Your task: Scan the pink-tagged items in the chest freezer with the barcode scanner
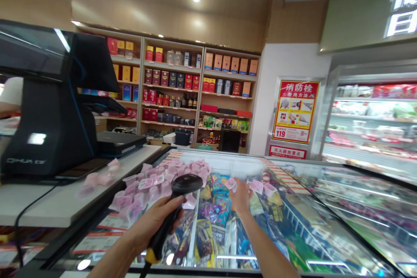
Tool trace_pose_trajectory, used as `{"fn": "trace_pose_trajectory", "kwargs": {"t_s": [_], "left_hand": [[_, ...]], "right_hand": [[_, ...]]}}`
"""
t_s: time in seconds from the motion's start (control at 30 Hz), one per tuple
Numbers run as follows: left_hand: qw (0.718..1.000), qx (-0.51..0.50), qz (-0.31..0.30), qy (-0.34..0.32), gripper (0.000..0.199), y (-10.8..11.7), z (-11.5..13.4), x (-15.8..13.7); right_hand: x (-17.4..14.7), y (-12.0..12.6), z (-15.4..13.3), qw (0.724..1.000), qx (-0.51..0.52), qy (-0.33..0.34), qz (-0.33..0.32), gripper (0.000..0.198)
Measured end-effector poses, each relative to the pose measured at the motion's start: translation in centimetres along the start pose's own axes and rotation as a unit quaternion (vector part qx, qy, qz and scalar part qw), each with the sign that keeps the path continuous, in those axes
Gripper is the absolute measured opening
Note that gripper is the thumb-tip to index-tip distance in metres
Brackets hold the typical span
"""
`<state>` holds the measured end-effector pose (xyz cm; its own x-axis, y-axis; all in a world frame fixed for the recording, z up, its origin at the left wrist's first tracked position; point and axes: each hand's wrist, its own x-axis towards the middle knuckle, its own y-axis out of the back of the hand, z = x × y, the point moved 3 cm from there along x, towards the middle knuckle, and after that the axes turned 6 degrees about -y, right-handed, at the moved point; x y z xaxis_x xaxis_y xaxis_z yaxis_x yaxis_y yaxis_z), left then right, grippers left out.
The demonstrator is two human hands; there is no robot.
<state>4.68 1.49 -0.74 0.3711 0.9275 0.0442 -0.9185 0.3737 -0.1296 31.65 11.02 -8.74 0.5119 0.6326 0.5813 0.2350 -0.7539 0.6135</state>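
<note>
My left hand [161,215] is closed around the handle of a black and yellow barcode scanner [186,183], its head tilted up and to the right. My right hand [241,197] pinches a small pink-labelled plastic cup [231,184] just right of the scanner head. A heap of similar pink cups [158,181] lies on the freezer's glass lid [233,166], left of and behind the scanner. Beyond my right fingers sit a pink cup [256,186] and another pink cup [269,189]. Through the glass, colourful frozen packs [216,213] show below.
On the counter [48,204] at the left stands a black checkout terminal [48,108], with several blurred pink cups [97,180] near it. Shelves of boxed bottles [171,80] line the back wall. A second freezer [358,195] and a chilled display [371,121] are at the right.
</note>
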Motion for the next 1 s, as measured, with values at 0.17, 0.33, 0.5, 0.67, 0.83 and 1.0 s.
{"fn": "trace_pose_trajectory", "kwargs": {"t_s": [0.17, 0.33, 0.5, 0.67, 0.83, 1.0], "left_hand": [[0.999, -0.001, 0.040, 0.002, 0.029, 1.5, -0.4, -0.2], [0.999, 0.011, 0.041, 0.002, 0.029, 1.8, -0.5, -0.5], [0.999, 0.001, 0.036, 0.002, 0.029, 2.0, -0.4, -0.6], [0.999, -0.001, 0.048, -0.012, 0.029, 1.9, 0.0, -1.0], [0.999, -0.003, 0.051, -0.011, 0.029, 1.9, -0.2, -1.4], [0.999, -0.002, 0.050, -0.011, 0.028, 1.7, -0.1, -1.3]], "right_hand": [[1.1, 1.0, 3.4, 0.996, -0.077, -0.036, 0.023, 0.034], [1.5, 2.1, 3.5, 0.992, -0.104, -0.037, 0.067, 0.034], [-0.6, 1.9, -2.1, 0.997, -0.010, 0.081, 0.014, 0.031], [-5.0, -0.3, -9.5, 0.955, 0.074, 0.217, -0.188, 0.026], [-6.5, -2.0, -10.8, 0.941, 0.078, 0.220, -0.244, 0.020], [-3.9, -1.4, -7.6, 0.933, 0.283, 0.084, -0.208, 0.029]]}}
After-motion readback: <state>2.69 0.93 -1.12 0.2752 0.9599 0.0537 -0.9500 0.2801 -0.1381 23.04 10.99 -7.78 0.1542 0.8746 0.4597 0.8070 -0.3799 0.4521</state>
